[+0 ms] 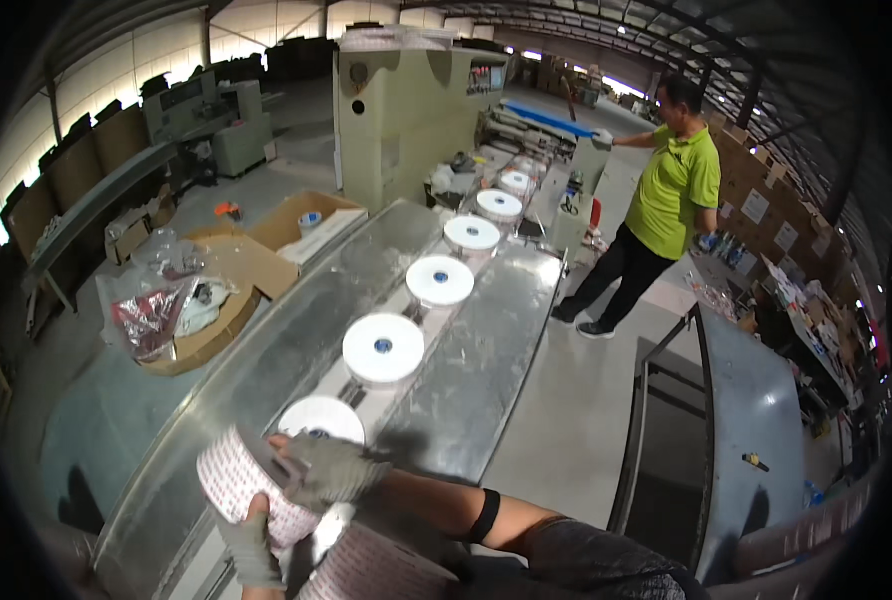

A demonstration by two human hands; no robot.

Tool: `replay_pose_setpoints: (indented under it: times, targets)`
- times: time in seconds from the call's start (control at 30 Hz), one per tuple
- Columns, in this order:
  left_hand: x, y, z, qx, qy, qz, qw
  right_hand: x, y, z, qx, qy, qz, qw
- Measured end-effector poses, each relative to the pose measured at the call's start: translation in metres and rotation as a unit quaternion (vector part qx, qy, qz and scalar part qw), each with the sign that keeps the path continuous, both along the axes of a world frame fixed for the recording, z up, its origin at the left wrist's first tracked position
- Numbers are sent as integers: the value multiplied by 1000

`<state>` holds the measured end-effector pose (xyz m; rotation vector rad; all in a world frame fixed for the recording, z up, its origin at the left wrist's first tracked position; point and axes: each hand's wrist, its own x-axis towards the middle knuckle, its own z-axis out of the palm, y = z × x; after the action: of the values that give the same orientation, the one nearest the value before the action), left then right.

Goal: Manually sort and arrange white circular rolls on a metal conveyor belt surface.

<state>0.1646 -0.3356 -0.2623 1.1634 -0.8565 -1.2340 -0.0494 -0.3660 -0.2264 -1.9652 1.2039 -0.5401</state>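
At the near end of the conveyor, a thick white roll point(228, 478) with red print round its side is tilted between my hands. My left hand point(253, 548), in a grey glove, grips it from below, the thumb against its printed side. My right hand point(336, 472), in a grey glove with bare fingertips, closes over its upper right edge. Just beyond lies a flat white roll point(328, 413), its core partly covered by my right hand. Another white roll point(383, 346) with a blue core lies farther along. Below my right forearm is a larger printed roll or stack point(381, 568).
Several more white rolls point(440, 280) line the conveyor toward a pale green machine point(396, 130). Metal side tables point(481, 345) flank the line. A person point(671, 190) in a yellow-green shirt stands at the right. Open cardboard boxes point(211, 345) sit at the left, a metal table point(756, 420) at the right.
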Motion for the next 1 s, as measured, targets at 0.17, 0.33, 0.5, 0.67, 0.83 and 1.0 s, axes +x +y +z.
replay_pose_setpoints:
  times: [0.17,0.33,0.5,0.67,0.83,1.0]
  targets:
    - [-36,4,60,20,15,-68,997,18,9,-33,-197,-61,-72,976]
    - [15,9,69,23,-41,-49,998,-4,2,-46,24,-241,26,970]
    - [107,24,26,43,-77,33,996,42,-16,-92,-184,-113,97,972]
    - [105,37,4,100,-98,83,987,71,-20,-115,-155,280,192,928]
    - [81,23,13,206,-213,31,955,70,-17,-70,-294,-120,148,937]
    - [44,30,25,29,-55,47,997,109,-23,-36,-222,-150,237,934]
